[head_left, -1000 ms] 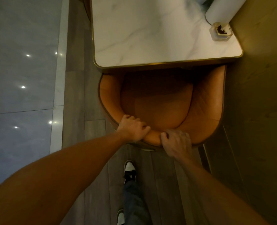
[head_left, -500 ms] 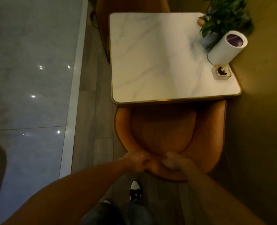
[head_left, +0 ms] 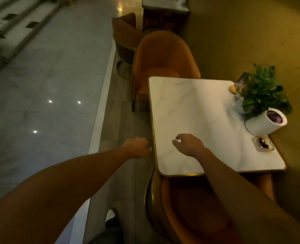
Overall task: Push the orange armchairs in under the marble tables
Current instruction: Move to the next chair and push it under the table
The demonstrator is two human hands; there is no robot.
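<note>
**Orange armchairs at both ends of a marble table, both hands free**

Orange armchairs stand at the near and far ends of the marble table (head_left: 198,120). The near armchair (head_left: 189,208) sits at the bottom of the view with the front of its seat under the table's near gold-trimmed edge; its curved back and most of its seat show in front of that edge. The far armchair (head_left: 161,55) faces the table from the opposite end, its seat cushion meeting the far edge and its rounded back well clear of the tabletop.

The left hand (head_left: 138,147) hangs over the wood-plank floor (head_left: 128,124) just beside the table's left edge, fingers curled loosely inward and gripping nothing. The right hand (head_left: 188,143) hovers above the tabletop with its fingers bent downward and slightly apart, also holding nothing (whether the fingertips touch the marble cannot be told).

Along the table's right side, next to the wall (head_left: 251,41), stand a green potted plant (head_left: 262,90), a white cylinder (head_left: 263,124) tilted in the view with a dark top, and a small ashtray (head_left: 263,143). A shoe (head_left: 112,219) shows on the floor at the bottom. Farther back stands another armchair (head_left: 126,32) by another table (head_left: 163,9).
</note>
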